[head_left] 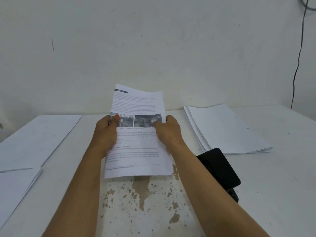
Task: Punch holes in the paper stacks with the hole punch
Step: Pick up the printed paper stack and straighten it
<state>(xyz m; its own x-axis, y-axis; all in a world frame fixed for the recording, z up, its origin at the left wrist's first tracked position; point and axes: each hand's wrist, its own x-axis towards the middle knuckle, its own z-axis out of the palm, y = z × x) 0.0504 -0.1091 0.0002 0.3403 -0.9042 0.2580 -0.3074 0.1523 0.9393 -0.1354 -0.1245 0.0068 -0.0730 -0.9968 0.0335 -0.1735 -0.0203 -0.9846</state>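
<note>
A printed paper stack (136, 151) with text and two grey photos stands nearly upright in the middle, its bottom edge on the table (140, 202). My left hand (106, 132) grips its left edge, thumb on the front. My right hand (168, 130) grips its right edge. The black hole punch (219, 168) lies on the table to the right of the stack, just beyond my right forearm, touched by neither hand.
A pile of white sheets with punched holes (227, 129) lies at the back right. Two more white paper piles lie at the left, one farther back (37, 139) and one at the near edge (15, 190). A black cable (298, 62) hangs down the wall.
</note>
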